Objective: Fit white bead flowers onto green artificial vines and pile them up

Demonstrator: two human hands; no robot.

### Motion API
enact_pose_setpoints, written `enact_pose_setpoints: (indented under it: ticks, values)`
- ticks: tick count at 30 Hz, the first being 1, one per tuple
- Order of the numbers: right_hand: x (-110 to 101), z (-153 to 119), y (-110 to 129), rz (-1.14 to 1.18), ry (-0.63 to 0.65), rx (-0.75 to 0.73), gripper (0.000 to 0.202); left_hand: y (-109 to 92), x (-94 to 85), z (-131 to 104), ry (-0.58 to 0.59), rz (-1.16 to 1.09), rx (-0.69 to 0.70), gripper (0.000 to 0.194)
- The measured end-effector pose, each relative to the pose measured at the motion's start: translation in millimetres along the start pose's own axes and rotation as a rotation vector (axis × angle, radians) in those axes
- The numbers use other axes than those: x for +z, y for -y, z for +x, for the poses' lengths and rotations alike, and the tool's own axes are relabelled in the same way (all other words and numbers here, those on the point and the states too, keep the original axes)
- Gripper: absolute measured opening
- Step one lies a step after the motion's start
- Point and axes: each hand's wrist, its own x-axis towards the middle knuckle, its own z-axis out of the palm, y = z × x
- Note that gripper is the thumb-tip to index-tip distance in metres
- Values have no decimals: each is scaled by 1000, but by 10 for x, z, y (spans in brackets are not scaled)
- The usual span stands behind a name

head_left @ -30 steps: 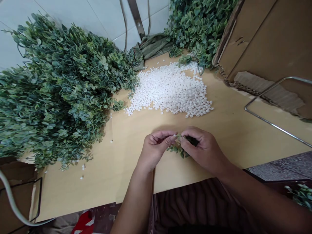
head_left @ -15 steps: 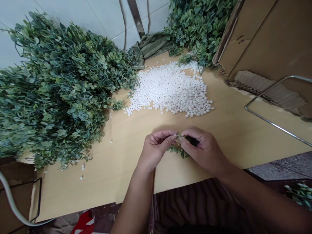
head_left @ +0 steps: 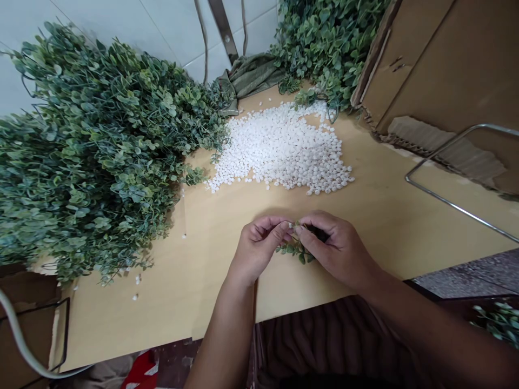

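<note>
The right hand (head_left: 339, 242), its grip pinched on a leafy sprig (head_left: 298, 250) between the hands, faces the left hand (head_left: 256, 244), its grip closed, any contents too small to tell, presumably to steady the sprig over the bench (head_left: 389, 227), with white pieces (head_left: 284, 148) heaped beyond, apparently for easy reach.

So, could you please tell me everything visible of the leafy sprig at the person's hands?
The sprig is green with small rounded leaves, and looks like plastic. The right hand pinches it and hides part of it; the left hand is close by, its contact unclear. Leaves show between the hands, over the tan tabletop; I can't tell whether they touch it.
</note>
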Motion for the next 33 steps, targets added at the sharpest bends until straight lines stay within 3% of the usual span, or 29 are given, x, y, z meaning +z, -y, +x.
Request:
enact_pose_setpoints:
  ticks: [33]
  values:
    - [0,-5,24,23,9,60,20,17,-2,-3,15,17,5,18]
